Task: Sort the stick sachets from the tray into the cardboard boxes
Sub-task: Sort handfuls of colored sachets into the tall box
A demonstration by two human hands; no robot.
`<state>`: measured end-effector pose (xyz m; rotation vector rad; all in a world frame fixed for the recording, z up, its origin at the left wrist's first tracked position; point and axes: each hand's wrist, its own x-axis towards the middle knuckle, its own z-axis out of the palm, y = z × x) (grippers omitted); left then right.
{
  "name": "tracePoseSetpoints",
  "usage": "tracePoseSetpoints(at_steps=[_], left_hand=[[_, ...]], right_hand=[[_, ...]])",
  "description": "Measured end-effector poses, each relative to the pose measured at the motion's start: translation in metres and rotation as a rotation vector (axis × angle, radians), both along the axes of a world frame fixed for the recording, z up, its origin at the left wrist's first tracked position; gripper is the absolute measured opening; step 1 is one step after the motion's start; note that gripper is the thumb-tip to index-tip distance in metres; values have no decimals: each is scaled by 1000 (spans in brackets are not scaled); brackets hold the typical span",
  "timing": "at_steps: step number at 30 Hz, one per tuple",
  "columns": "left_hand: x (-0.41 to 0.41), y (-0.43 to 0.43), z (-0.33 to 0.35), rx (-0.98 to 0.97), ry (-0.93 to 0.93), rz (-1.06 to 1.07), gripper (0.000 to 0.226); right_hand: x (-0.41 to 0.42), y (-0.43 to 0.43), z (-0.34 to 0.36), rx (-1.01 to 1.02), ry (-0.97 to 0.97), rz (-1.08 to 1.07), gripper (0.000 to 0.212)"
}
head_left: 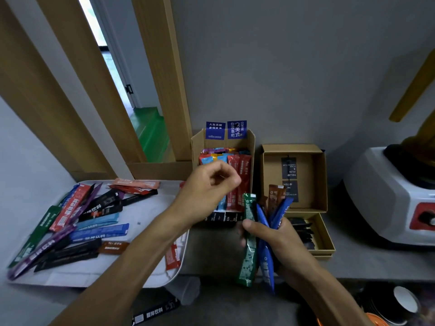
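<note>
Our right hand [270, 234] grips a fan of sachets [250, 234], green, blue and brown, held upright just near of the gap between the two boxes. Many more lie loose on the tray [146, 208] at the left, and a red sachet [173, 255] sits at its right rim. Our left hand [209, 187] hovers with fingers curled in front of the tall box [252, 144], which is packed with red and light-blue sticks. The blur keeps us from telling whether that hand pinches anything.

To do this step well, we judge it best to draw one stick at a time from the fan with the left hand and match its colour to a row. We would then slide it in end-first and upright, so the packed rows are not pushed askew. The brown ones likely belong in the flat box [294, 149] at the right, whose near compartment holds dark sachets.

The tall box has high side walls, so we should come in from above. The flat box's raised lid closes its far side, so the near side is the way in. The blender [388, 196] stands near on the right and limits any swing that way. Our left forearm crosses the tray's right corner, which lies at the counter's near edge, so a careless drag could sweep sticks off. A fallen sachet [155, 311] lies below that edge.
</note>
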<state>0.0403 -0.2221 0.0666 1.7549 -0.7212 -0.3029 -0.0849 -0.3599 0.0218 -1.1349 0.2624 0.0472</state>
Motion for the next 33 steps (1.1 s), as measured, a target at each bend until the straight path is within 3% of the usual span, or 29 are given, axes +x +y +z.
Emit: tracePoseSetpoints(at_steps=[3, 6, 9, 12, 15, 18, 27, 33], left_hand=[[-4, 5, -1, 113, -10, -229, 14], [-6, 7, -3, -8, 91, -284, 14], [-5, 5, -6, -40, 68, -293, 3], [0, 5, -2, -52, -19, -213, 9], [8, 7, 13, -55, -100, -110, 9], [16, 12, 21, -49, -37, -64, 7], [13, 11, 10, -148, 218, 124, 18], [-16, 11, -17, 22, 248, -50, 25]], right_hand=[[0, -2, 1, 183, 0, 101, 35], [-2, -5, 3, 374, 5, 187, 52], [-4, -5, 4, 455, 45, 248, 62], [-4, -4, 10, 277, 41, 223, 67], [-8, -5, 20, -45, 65, 135, 51], [-14, -5, 19, -315, 58, 102, 44], [-15, -5, 5, -311, 3, -21, 31], [-9, -3, -2, -328, 22, -27, 37]])
